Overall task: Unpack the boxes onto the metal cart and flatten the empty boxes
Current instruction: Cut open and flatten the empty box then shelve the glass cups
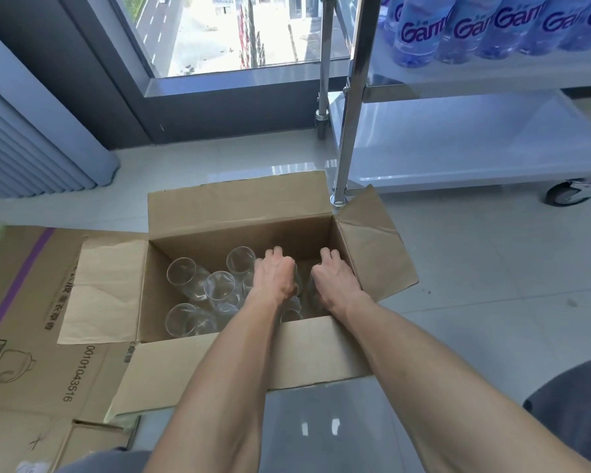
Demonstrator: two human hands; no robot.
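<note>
Both hands are reaching into the open cardboard box [239,213] at frame centre: the left hand [274,278] and right hand [333,279] are each curling round a clear glass [297,303], other glasses [219,285] standing left; metal cart [458,145] upper right

You have a plain brown cardboard box [239,213] in front of you, holding clear, colourless glasses [219,285]. To your left lies flattened brown cardboard [24,302] with a purple stripe and dark printed numerals. The metal cart [458,138] is shiny silver, its wheel [565,196] grey. The bottles [475,25] on it are pale blue with purple lettering. The floor [492,268] is glossy pale grey tile.
</note>
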